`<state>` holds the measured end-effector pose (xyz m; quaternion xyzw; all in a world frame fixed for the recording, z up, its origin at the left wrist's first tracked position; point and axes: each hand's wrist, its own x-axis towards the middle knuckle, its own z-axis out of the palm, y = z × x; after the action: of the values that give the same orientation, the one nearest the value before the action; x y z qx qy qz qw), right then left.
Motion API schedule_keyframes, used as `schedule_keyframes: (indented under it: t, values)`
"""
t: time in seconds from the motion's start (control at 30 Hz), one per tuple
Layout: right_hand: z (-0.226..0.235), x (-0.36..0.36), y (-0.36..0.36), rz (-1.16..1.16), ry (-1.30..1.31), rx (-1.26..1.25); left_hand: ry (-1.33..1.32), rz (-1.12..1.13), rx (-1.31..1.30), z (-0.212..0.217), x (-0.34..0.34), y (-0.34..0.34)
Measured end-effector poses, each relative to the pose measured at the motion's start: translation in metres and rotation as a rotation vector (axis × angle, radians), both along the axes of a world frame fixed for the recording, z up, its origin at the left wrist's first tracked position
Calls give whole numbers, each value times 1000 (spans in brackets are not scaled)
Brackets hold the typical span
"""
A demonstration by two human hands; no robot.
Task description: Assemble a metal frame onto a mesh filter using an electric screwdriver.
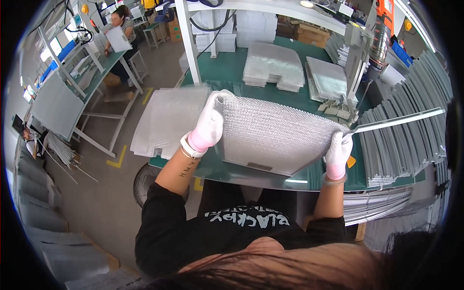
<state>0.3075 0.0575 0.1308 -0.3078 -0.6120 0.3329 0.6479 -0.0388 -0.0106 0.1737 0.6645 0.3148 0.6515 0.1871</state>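
A silver metal mesh panel is held up, tilted, above the front edge of the green table. Wrapped round its upper left corner is my left hand, in a white and pink glove. My right hand, gloved alike, closes on the panel's right end. From just above those right fingers a narrow metal strip runs out to the right; whether they grip it too, I cannot tell. Along the panel's lower edge there is a dark slot-like patch. A bench machine stands right behind the panel's right corner.
Mesh sheets are stacked at the back of the green table, with another pile beside the machine. Pale sheets overhang the left edge. Many grey frame strips lean at the right. Far left, a person sits by another bench.
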Motion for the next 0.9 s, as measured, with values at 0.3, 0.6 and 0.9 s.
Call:
schedule_keyframes:
  t: [0.3,0.6,0.9]
  values:
    - [9,28,-9,-25,-56,14,-24,125,-2,-27,24,12]
    - [13,29,-13,-24,-18,54,-116,222,-80,-8,47,10]
    - [2,33,-15,-42,13,94,-222,28,-2,-1,58,6]
